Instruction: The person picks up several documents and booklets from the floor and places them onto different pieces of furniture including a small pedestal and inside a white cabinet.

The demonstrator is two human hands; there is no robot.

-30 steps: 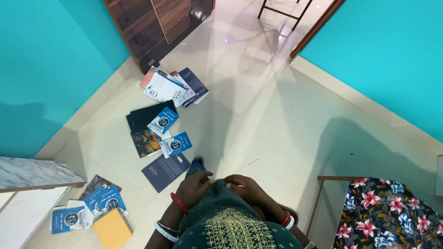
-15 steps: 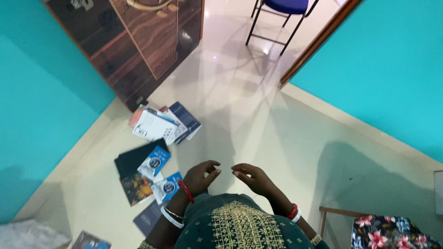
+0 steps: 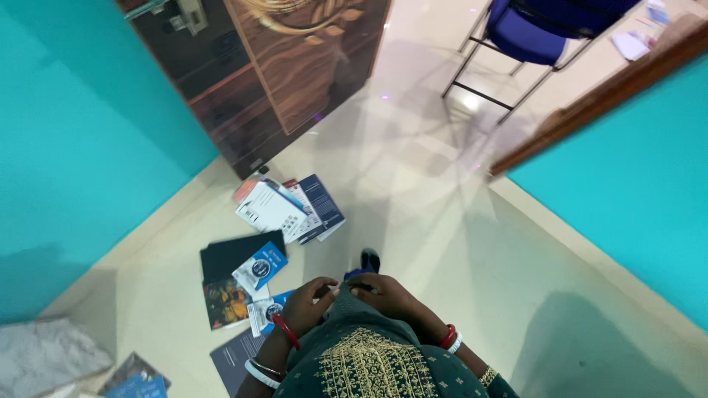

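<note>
My left hand and my right hand rest close together against the front of my dark green embroidered top, fingers loosely curled, holding nothing. Red and white bangles sit on both wrists. Just left of my left hand, booklets and papers lie scattered on the cream floor: a blue leaflet, a black folder, a dark picture book and a navy booklet. A further pile of white and navy papers lies nearer the door. My dark shoe tip shows ahead of my hands.
An open wooden door stands ahead on the left, teal walls on both sides of the doorway. A blue chair with black legs stands beyond it. A grey marbled slab and more leaflets lie at the lower left.
The view has tilted up and forward toward the doorway and chair. My hands, apart and raised half a second ago, have come back together against my top.
</note>
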